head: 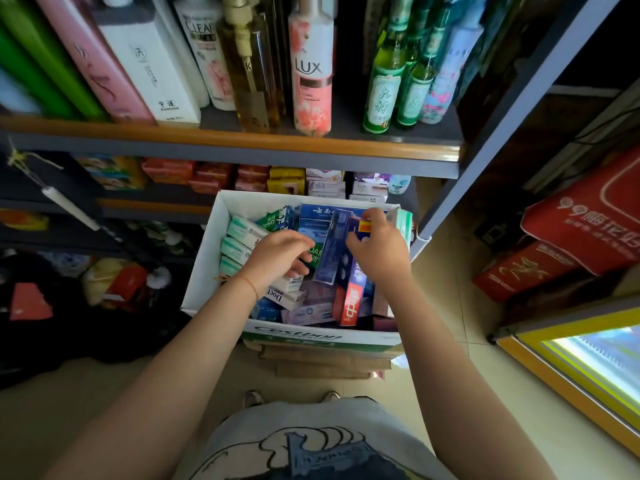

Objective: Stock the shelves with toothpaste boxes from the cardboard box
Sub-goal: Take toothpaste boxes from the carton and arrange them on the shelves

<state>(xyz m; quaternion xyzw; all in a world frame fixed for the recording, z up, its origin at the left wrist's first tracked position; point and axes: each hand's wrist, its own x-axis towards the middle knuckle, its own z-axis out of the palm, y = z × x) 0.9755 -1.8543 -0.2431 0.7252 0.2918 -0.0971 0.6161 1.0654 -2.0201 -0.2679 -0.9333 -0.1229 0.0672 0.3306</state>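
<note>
While both hands are working inside the box, the step in hand looks like choosing and lifting out toothpaste:

Cardboard box: the cardboard box (204,271) is sitting on the floor below the shelves (228,138), open at the top, directly under the fingers of both hands.

Right hand: the right hand (379,252) is curling its fingers over the top end of a dark blue toothpaste box (330,252) standing tilted in the heap, thumb against its near face; it appears to be gripping it.

Left hand: the left hand (277,258) is hanging with loosely curled fingers over the green and white toothpaste boxes (242,233); I cannot tell whether it is holding one or only touching.

Doing it well: I judge the right hand should be pulling its box straight up along its length, while the left is steadying the neighbours just beside the fingertips.

Risk: loose boxes leaning against the gripped one are likely to be tipping as it rises.
</note>
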